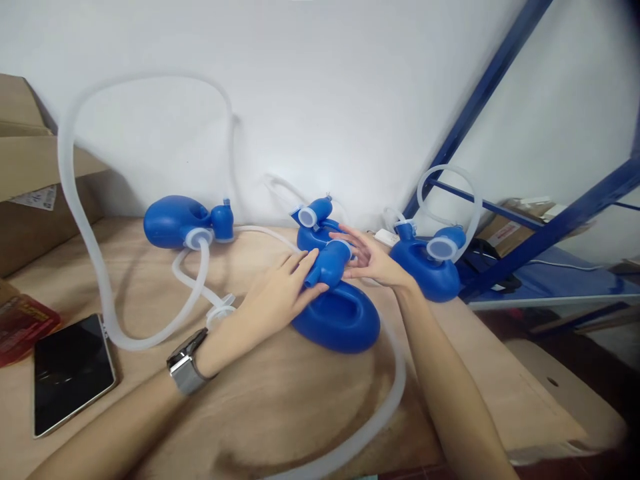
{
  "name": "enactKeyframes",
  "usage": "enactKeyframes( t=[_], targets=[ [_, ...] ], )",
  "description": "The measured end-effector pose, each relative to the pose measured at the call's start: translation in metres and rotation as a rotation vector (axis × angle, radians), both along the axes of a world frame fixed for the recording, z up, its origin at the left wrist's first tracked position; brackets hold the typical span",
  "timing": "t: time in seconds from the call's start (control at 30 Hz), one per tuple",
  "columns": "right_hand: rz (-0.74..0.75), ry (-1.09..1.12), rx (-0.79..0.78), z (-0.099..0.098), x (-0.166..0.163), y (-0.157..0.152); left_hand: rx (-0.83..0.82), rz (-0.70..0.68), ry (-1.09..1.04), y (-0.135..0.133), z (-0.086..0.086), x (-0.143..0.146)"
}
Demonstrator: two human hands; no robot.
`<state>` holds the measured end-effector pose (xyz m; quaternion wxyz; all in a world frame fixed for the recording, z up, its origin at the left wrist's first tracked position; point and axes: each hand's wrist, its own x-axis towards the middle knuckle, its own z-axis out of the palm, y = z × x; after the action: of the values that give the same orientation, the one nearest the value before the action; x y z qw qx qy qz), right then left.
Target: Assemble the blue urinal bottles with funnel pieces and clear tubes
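Observation:
In the middle, a blue plastic urinal bottle (pixel 345 327) with a loop handle lies on the wooden table. Over its top is a blue funnel cup (pixel 331 265) with a white rim. My left hand (pixel 280 287) is closed around the cup's narrow end, thumb in front and fingers on top. Around the white rim curl the fingers of my right hand (pixel 373 259), upper ones stretched behind it and thumb below; their exact contact is partly hidden. A white hose (pixel 395 393) curves from beside this bottle toward the front edge.
More blue urinal bottles stand nearby: one at left (pixel 173 223), one behind (pixel 313 237), one at right (pixel 425 270). A long clear hose (pixel 67 167) loops up at left. A tablet (pixel 73 373), a cardboard box (pixel 47 220) and a blue metal shelf frame (pixel 545 233) flank the table.

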<state>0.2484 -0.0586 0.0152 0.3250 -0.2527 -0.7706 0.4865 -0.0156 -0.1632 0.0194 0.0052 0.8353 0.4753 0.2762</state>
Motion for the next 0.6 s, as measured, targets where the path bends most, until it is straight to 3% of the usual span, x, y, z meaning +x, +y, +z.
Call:
enactKeyframes(
  t=[0.1,0.2,0.37,0.5,0.6],
  targets=[
    [0.031,0.105,-0.159,-0.022,-0.001,0.009,0.004,-0.047,0.007,0.005,0.006,0.002],
    [0.021,0.173,-0.228,-0.036,-0.008,0.010,0.037,0.000,0.110,0.009,0.011,0.002],
    [-0.077,0.380,-0.393,-0.041,-0.017,0.008,0.069,0.048,0.220,0.019,0.011,-0.003],
    [-0.161,0.443,-0.439,-0.046,-0.023,0.008,0.010,0.013,0.210,0.031,0.009,-0.011],
    [-0.226,0.499,-0.480,-0.053,-0.041,0.009,0.036,0.071,0.192,0.039,0.009,-0.017]
  ],
)
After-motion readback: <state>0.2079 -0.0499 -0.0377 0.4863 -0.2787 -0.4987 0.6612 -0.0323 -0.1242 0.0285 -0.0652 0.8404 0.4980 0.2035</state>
